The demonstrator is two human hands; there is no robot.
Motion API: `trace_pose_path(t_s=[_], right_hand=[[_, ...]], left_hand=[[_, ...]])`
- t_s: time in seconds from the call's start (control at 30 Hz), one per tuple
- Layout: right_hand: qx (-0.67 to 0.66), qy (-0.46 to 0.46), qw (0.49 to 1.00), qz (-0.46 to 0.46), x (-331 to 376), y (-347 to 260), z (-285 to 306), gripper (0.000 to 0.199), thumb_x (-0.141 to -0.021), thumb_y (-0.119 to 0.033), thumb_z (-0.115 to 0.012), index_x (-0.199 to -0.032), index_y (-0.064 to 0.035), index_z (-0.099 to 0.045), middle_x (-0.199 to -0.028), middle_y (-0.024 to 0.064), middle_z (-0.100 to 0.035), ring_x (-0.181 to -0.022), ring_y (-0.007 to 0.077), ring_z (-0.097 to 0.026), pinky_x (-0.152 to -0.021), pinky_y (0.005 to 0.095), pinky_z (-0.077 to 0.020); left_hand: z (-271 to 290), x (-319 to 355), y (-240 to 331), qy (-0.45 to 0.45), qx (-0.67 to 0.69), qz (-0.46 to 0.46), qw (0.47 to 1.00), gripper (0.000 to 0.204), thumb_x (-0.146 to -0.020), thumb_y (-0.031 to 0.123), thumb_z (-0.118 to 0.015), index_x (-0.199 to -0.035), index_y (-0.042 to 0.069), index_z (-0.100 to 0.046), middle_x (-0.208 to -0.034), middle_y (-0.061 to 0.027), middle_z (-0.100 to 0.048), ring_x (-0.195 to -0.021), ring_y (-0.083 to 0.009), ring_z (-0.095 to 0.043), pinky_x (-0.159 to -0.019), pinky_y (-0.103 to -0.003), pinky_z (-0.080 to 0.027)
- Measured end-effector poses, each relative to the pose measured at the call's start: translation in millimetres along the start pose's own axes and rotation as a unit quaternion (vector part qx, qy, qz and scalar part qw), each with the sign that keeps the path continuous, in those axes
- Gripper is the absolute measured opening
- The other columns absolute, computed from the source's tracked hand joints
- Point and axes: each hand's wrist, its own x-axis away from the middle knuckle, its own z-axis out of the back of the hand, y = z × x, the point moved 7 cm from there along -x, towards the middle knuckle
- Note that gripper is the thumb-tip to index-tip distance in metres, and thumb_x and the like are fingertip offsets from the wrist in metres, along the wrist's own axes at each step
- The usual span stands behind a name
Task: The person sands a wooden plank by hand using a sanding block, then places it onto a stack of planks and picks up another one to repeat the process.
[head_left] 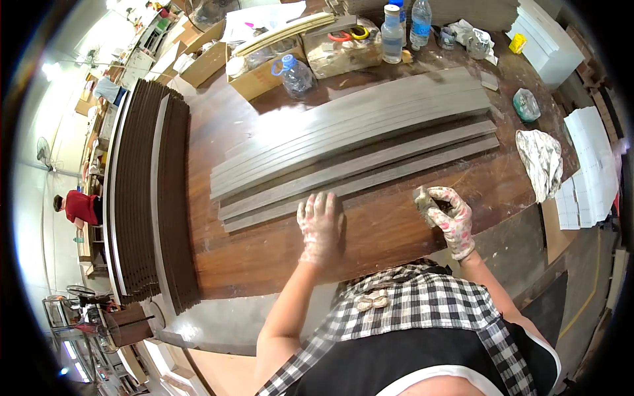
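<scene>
We've got a band of brown tabletop point(386, 231) showing between the front strip and the near edge, with both hands over it. Dark panel stack point(135, 191) bounds the left end. Right end: crumpled white cloth point(539, 164) by the edge, white sheets point(593, 168) beyond it. Our long grey strips point(370, 119) lie mid-table, slightly diagonal: several packed side by side at the back, two more nearer us with dark gaps between.

Left hand point(321, 228): gloved, palm down, fingers extended, grasping nothing. Fingertips overlap the front strip from this view; we can't tell if they touch it. Right hand point(453, 218): gloved, thumb and fingers closed around a small grey block point(422, 203), held near the strips' right ends, apart from them.

Containers, far side: cardboard box point(256, 82) holds mixed items, long pale slats across its top. Second open carton point(205, 64) is left of it; contents too small to call. Blue-capped jug point(297, 78) in front, clear plastic. Two bottles point(391, 39) hold clear liquid. Clear tub point(526, 105) at right, something greenish inside.

Materials: strips are flat, straight-edged, matte with faint grain; the fisheye bends them. Tabletop is glossy, dusty wood. Gloves are pale, pink-patterned fabric. Block looks rough; material unclear to us.
</scene>
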Motion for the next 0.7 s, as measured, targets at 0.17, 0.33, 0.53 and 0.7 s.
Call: trace_pose_path(t_s=[0.17,0.33,0.53,0.7], right_hand=[[0.017,-0.03,0.999,-0.008,-2.9,-0.4,3.6,0.033,-0.083,0.002,-0.07,-0.115,0.0001,-0.064,-0.111,0.0055,-0.065,-0.103,0.0138,-0.062,-0.092,0.0287,-0.0508],[0.003,-0.067,0.998,-0.002,-12.9,3.5,-7.1,0.031,-0.085,0.0,-0.069,-0.116,0.0005,-0.064,-0.116,0.0072,-0.066,-0.107,0.0144,-0.062,-0.095,0.029,-0.0504],[-0.01,-0.074,0.997,0.028,-1.2,2.6,-34.2,0.032,-0.086,0.0,-0.069,-0.117,-0.0005,-0.064,-0.117,0.006,-0.066,-0.107,0.0153,-0.063,-0.096,0.0307,-0.0503],[0.022,-0.066,0.997,0.029,17.4,4.3,-44.3,0.032,-0.086,-0.007,-0.07,-0.117,-0.0012,-0.065,-0.116,0.0066,-0.066,-0.106,0.016,-0.063,-0.095,0.0317,-0.0498]], left_hand=[[-3.0,-17.2,17.0,-0.058,0.053,0.02,0.997,0.059,-0.08,0.027,-0.075,-0.133,0.012,-0.054,-0.132,-0.0179,-0.051,-0.126,-0.0397,-0.045,-0.105,-0.054,-0.036],[-10.0,-30.8,23.8,-0.099,0.044,0.048,0.993,0.065,-0.081,0.03,-0.073,-0.137,0.007,-0.05,-0.126,-0.0177,-0.051,-0.118,-0.0393,-0.048,-0.1,-0.053,-0.039],[-11.2,-3.0,23.5,-0.085,0.044,0.018,0.995,0.06,-0.085,0.031,-0.07,-0.136,0.007,-0.051,-0.126,-0.0145,-0.052,-0.12,-0.0347,-0.048,-0.102,-0.05,-0.037],[6.6,-43.6,-11.6,0.056,0.123,0.039,0.99,0.054,-0.084,0.027,-0.072,-0.131,0.006,-0.055,-0.134,-0.0162,-0.053,-0.126,-0.0376,-0.048,-0.103,-0.05,-0.039]])
